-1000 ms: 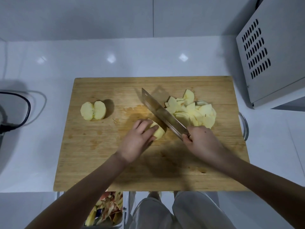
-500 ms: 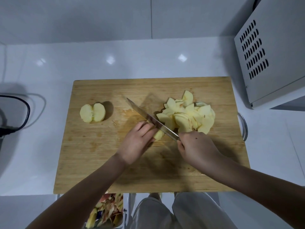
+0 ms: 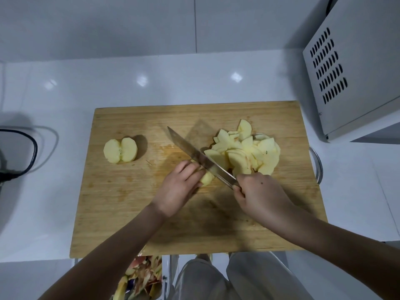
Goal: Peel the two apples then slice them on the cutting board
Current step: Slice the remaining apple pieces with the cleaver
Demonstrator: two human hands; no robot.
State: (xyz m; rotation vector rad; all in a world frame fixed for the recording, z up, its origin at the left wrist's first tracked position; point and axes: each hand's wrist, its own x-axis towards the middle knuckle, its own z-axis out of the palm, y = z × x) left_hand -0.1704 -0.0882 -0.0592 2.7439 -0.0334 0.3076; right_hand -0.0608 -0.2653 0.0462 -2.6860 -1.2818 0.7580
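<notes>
Left hand [image 3: 179, 187] clamped on one apple piece [image 3: 207, 179], right hand [image 3: 259, 195] on one knife [image 3: 194, 153]; one peeled half [image 3: 120, 150], one slice pile [image 3: 244, 152].

No readable text, label, brand or number shows anywhere.

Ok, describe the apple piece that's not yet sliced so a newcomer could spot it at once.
Start at the wooden cutting board on the white counter. On its left part, alone, lies the peeled apple half. Unlike the pile of slices on the right and the small piece under the left hand, it is uncut and untouched.
</notes>
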